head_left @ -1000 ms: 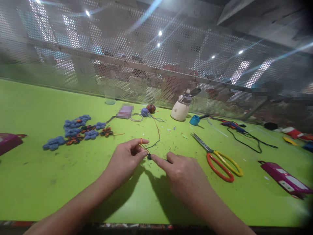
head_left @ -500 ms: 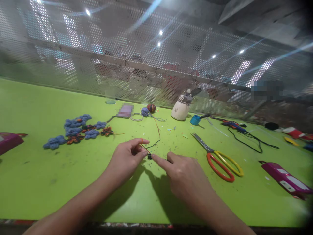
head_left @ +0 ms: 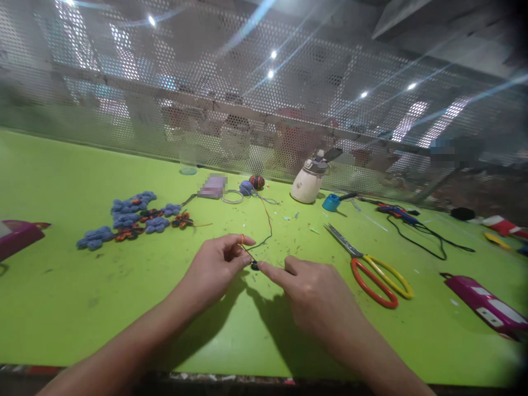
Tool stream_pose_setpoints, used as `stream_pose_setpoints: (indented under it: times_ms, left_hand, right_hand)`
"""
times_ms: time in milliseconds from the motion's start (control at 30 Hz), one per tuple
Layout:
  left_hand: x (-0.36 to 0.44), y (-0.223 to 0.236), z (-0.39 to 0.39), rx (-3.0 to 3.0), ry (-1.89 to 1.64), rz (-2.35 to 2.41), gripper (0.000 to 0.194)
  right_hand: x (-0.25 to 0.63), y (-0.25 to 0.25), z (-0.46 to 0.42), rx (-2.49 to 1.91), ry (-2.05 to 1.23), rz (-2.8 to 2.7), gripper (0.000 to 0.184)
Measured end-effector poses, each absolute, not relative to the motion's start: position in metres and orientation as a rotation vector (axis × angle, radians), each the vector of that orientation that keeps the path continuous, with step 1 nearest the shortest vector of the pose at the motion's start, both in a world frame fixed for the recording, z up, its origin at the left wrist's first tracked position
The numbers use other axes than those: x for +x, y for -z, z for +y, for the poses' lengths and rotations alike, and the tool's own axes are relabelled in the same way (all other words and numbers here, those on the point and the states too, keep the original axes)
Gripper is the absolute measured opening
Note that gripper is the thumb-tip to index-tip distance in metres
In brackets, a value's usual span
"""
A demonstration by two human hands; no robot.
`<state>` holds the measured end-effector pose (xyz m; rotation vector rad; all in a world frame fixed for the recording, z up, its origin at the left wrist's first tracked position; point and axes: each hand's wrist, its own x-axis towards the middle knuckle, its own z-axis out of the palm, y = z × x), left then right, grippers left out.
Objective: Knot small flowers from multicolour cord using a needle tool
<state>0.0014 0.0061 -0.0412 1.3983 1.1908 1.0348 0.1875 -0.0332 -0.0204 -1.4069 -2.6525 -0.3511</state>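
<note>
My left hand [head_left: 220, 261] is closed in a pinch on yarn [head_left: 271, 225], with an orange loop of it around the index finger. Between my two hands sits a small dark piece of yarn work [head_left: 254, 265], held just above the table. My right hand [head_left: 311, 286] is closed, its index fingertip touching that piece; whatever its other fingers grip is hidden beneath. The strand runs back across the table to an orange-and-black yarn ball [head_left: 257, 182] beside a blue yarn ball [head_left: 246, 188].
Blue and orange-black yarn flowers [head_left: 134, 220] lie left on the green table [head_left: 144, 297]. Scissors [head_left: 367, 269] lie right of my right hand, near a magenta power strip [head_left: 487, 302]. Behind stand a white jug [head_left: 307, 181], a blue pot [head_left: 331, 202] and a glue gun [head_left: 398, 213].
The view has shifted slightly, moving the whole scene a little to the right. Both hands keep nearly the same pose around the dark piece.
</note>
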Motion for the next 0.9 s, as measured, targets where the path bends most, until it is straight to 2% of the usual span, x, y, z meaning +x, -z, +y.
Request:
stream_pose_setpoints:
  times_ms: [133,300,400,733,900]
  left_hand:
    - [-0.001,0.041,0.007,1.323,-1.017,1.122,0.029]
    - [-0.002,0.038,0.005,1.201,-1.032,0.968,0.052]
    - [-0.001,0.036,0.003,1.177,-1.061,0.920,0.065]
    - [-0.002,0.035,0.004,1.130,-1.087,0.887,0.071]
    - [-0.001,0.036,0.002,1.113,-1.157,0.909,0.065]
  right_hand:
    - [0.192,0.021,-0.029,-1.348,0.172,-2.582,0.057]
    - [0.197,0.021,-0.021,-1.194,-0.470,-2.225,0.040]
    - [0.198,0.019,-0.017,-1.210,-0.725,-2.058,0.032]
    - [0.197,0.022,-0.013,-1.232,-1.032,-1.866,0.031]
    - [0.196,0.025,-0.013,-1.195,-1.172,-1.763,0.032]
